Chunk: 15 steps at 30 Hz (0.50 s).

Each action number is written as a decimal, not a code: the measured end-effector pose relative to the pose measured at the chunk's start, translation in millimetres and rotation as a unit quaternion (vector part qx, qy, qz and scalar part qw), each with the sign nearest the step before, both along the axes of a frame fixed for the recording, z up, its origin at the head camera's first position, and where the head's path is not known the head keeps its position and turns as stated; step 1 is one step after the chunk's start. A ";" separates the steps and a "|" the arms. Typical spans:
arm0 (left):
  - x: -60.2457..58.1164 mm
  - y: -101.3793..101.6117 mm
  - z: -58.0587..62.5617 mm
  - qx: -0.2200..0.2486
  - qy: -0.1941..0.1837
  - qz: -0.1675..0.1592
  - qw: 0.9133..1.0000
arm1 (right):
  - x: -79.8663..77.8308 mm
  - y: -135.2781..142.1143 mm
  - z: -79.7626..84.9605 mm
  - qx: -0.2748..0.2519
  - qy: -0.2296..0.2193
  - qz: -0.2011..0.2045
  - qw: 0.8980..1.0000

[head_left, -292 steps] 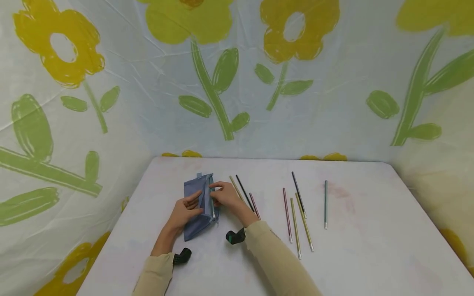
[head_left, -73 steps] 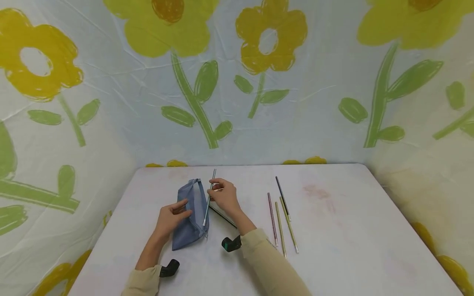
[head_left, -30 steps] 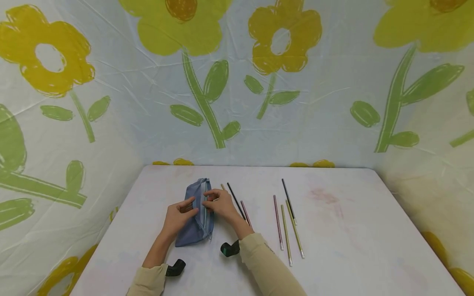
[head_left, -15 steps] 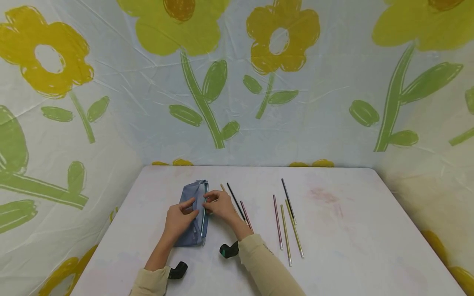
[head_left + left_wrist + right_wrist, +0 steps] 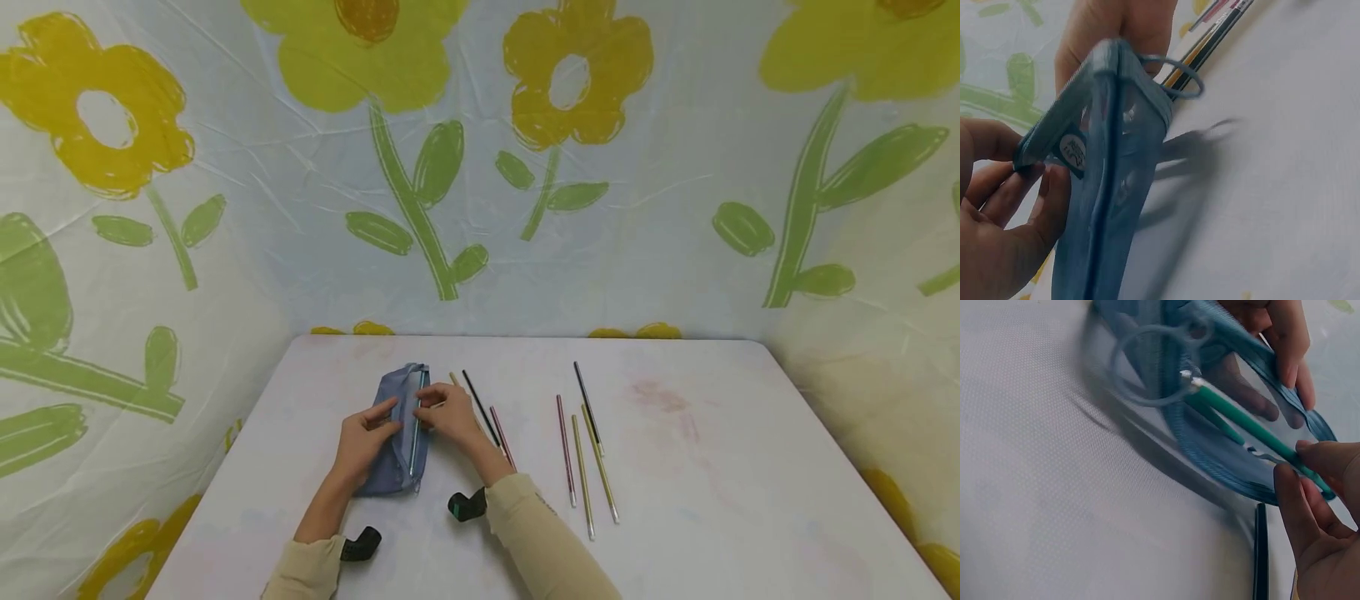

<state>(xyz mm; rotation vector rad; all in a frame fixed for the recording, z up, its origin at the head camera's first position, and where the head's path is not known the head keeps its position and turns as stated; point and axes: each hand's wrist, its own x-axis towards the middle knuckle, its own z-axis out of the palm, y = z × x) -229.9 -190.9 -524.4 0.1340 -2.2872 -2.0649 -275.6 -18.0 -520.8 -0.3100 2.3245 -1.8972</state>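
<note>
A blue zip pouch [image 5: 385,477] with a see-through mesh side stands tilted on the table, its zipped mouth spread apart. My left hand [image 5: 363,442] pinches the near-left edge of that mouth between thumb and fingers. In my right hand [image 5: 448,414], thumb and fingertips pinch a green pencil [image 5: 1241,420] by one end. Its silvery eraser end lies inside the pouch mouth, by the zip's ring pull [image 5: 1117,369]. Another green length shows under it; whether pencil or reflection, I cannot tell.
Just right of the pouch lie a black pencil [image 5: 480,406], a pink pencil [image 5: 501,433] and a yellow pencil [image 5: 453,378], partly behind my right arm. Further right are another pink pencil [image 5: 566,450], two yellow pencils [image 5: 582,475] and a dark blue pencil [image 5: 588,404].
The green pencil lay alone at the right 9.7 s ago. My right hand then held it above the pouch, and it has since come down into the mouth. The pouch shifted slightly.
</note>
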 end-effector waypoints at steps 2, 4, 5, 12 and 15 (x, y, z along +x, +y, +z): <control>-0.5 0.7 1.2 0.032 -0.017 0.002 0.999 | -1.0 0.6 -0.5 -0.007 -0.006 -0.004 1.000; -0.8 1.1 2.4 0.064 -0.034 0.003 0.997 | -2.7 1.0 -1.7 -0.021 -0.013 -0.007 1.000; -0.7 1.1 3.2 0.078 -0.040 0.004 0.996 | -3.4 1.1 -2.1 -0.025 -0.015 -0.007 1.000; 0.5 1.5 7.1 0.124 -0.058 0.015 0.990 | -4.0 3.3 -0.7 -0.025 -0.020 0.001 0.999; 1.1 1.9 8.8 0.139 -0.052 0.013 0.989 | -3.3 4.0 0.0 -0.015 -0.011 -0.002 1.000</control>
